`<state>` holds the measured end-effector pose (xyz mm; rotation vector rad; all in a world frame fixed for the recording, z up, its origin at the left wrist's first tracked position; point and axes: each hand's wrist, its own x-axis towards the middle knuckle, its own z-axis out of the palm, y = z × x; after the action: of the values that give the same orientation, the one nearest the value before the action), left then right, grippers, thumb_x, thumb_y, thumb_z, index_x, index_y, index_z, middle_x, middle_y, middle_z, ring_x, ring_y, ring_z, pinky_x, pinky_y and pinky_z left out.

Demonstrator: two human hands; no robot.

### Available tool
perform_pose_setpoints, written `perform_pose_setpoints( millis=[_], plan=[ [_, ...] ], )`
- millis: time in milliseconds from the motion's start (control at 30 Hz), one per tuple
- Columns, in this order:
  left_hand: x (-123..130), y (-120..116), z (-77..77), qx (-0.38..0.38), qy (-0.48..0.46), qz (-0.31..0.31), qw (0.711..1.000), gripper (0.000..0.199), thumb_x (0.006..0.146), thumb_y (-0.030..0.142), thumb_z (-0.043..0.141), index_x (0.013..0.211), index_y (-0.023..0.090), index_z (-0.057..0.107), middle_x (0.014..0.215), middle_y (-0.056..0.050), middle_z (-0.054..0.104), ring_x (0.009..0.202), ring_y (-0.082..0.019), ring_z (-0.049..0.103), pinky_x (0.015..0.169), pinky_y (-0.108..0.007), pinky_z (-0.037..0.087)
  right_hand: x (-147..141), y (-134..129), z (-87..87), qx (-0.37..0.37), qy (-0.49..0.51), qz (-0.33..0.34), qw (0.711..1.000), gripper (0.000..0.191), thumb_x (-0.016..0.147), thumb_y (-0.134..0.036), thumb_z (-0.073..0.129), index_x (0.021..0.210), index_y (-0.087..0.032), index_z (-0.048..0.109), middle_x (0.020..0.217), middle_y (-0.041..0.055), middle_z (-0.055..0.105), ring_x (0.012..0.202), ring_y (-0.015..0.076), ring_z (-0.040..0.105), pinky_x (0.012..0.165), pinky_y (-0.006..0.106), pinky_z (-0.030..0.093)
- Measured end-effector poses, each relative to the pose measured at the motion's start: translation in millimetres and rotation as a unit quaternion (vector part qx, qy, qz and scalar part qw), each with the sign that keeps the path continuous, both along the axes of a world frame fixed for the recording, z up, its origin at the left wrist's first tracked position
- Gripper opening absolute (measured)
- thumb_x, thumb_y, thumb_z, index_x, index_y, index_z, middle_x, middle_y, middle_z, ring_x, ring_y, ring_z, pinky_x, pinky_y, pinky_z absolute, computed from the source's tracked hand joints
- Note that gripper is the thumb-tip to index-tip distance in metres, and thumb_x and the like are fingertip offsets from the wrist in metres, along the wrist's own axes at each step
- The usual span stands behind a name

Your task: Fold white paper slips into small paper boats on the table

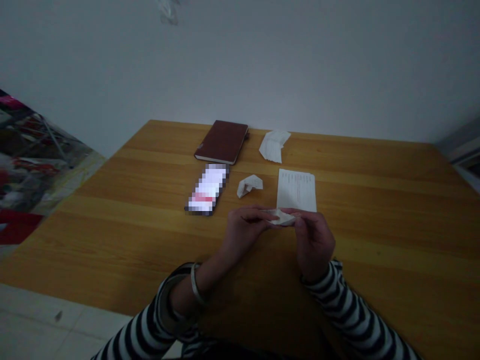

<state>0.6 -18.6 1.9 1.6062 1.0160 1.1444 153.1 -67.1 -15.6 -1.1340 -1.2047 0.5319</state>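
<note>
Between my two hands is a small folded piece of white paper (282, 218), held just above the wooden table. My left hand (247, 227) pinches its left end, the fingers closed over it. On the other end, the thumb and fingers of my right hand (315, 240) are closed as well. Just beyond my hands lies a sheet or stack of printed paper (297, 190). A folded paper piece (250, 185) with raised flaps rests to its left.
Toward the back of the wooden table (375, 200) lie a brown notebook (223, 141) and a fanned bunch of paper slips (274, 146). A phone (208, 190) with a lit, blurred screen is on the left. A pale wall (300, 65) stands behind the table.
</note>
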Motion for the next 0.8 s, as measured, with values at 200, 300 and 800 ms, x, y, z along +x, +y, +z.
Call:
perform_pose_setpoints(
  millis=[200,300,800],
  plan=[
    [-4,-1,4.4,0.092,0.043,-0.021,0.995,0.009,0.079,0.013,0.072,0.082,0.02,0.077,0.094,-0.006,0.075,0.086,-0.018,0.071,0.081,-0.031,0.058,6,0,-3.2,0.016,0.014,0.083,0.996,0.018,0.086,-0.018,0.065,0.103,-0.024,0.059,0.108,0.0086,0.07,0.103,0.0223,0.068,0.083,0.04,0.06],
    [-8,1,7.4,0.077,0.026,-0.061,0.995,0.011,0.078,0.017,0.075,0.089,0.018,0.073,0.099,-0.008,0.074,0.091,-0.019,0.07,0.081,-0.031,0.058,12,4,-1.6,0.006,0.0,0.108,0.994,0.021,0.082,-0.014,0.071,0.099,-0.023,0.061,0.108,0.0084,0.07,0.102,0.0224,0.068,0.082,0.039,0.06],
    [-23,16,9.1,-0.121,0.065,-0.194,0.971,0.021,0.087,0.027,0.065,0.102,0.017,0.075,0.096,-0.008,0.078,0.082,-0.019,0.072,0.076,-0.032,0.06,25,18,3.5,-0.02,-0.072,0.176,0.982,0.006,0.084,-0.018,0.069,0.081,-0.023,0.07,0.093,0.0041,0.074,0.087,0.0184,0.07,0.078,0.036,0.059]
  ],
)
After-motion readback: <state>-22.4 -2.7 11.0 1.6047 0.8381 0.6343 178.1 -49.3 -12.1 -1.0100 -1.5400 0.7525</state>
